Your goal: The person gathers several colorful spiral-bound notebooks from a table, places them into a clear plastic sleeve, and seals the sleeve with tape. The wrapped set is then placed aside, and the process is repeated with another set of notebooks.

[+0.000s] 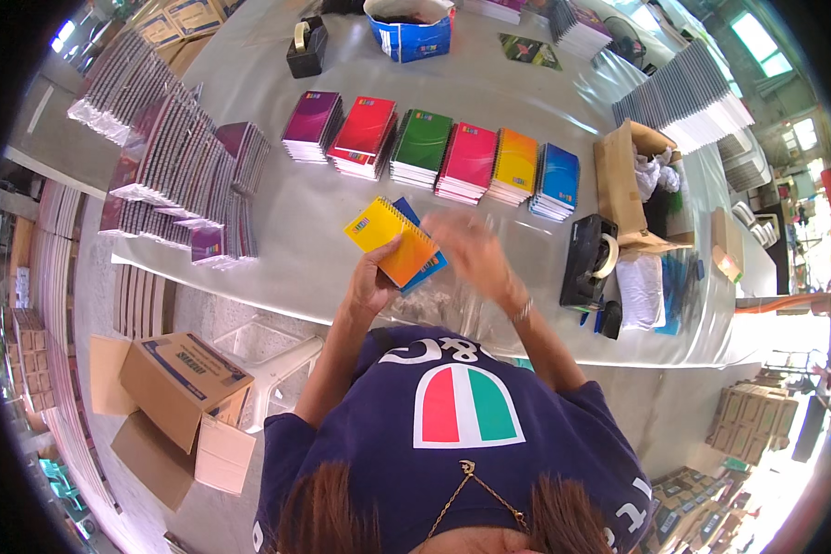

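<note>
My left hand grips a yellow-orange spiral notebook by its near-left edge. A blue notebook is fanned out behind it and shows at its far and right sides. My right hand is just right of the pair, smeared by motion, so its fingers cannot be made out. Beyond my hands runs a row of small notebook stacks: purple, red, green, pink, orange and blue.
Tall notebook piles crowd the table's left side, with another pile at the far right. Right of my hands are a black tape dispenser and an open carton. A second dispenser and a blue-white container stand at the back.
</note>
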Motion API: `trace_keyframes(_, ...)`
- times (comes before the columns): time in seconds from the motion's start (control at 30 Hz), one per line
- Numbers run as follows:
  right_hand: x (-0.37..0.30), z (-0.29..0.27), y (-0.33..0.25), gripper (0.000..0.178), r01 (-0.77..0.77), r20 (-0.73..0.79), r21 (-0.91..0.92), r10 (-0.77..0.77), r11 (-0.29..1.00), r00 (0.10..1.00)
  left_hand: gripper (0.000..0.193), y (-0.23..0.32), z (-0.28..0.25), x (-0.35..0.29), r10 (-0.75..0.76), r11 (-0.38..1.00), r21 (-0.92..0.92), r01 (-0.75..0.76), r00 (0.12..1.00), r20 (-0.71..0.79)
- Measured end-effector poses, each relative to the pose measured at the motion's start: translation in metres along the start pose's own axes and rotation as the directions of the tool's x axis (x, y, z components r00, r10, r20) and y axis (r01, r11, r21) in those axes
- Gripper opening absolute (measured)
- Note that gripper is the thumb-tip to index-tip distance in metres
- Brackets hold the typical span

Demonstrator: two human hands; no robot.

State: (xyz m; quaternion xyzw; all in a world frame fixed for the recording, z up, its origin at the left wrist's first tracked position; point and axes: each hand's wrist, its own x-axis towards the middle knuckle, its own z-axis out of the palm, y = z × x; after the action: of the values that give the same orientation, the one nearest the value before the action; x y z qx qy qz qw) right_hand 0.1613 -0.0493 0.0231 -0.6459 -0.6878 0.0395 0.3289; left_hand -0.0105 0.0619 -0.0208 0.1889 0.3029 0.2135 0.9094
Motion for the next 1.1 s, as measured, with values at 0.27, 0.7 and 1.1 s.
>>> trace_keyframes(0.27,0.037,-0.001,0.098,0.047,-0.515,0.1,-0.159,0.532,0.842,0.84,0.037,-0.003,-0.018,0.009,0.147,0.972,0.19,-0.141,0.989,-0.018)
trace_keyframes(0.7,0.042,-0.019,0.071,0.03,-0.378,-0.328,0.047,0.371,0.925,0.868,0.047,0.017,-0.036,0.017,0.054,0.998,0.01,-0.054,0.999,0.005)
trace_keyframes(1.1,0.092,0.04,0.071,0.041,-0.131,-0.108,0.028,0.133,0.991,0.985,0.046,0.042,-0.004,-0.007,-0.246,0.958,0.181,0.223,0.962,0.117)
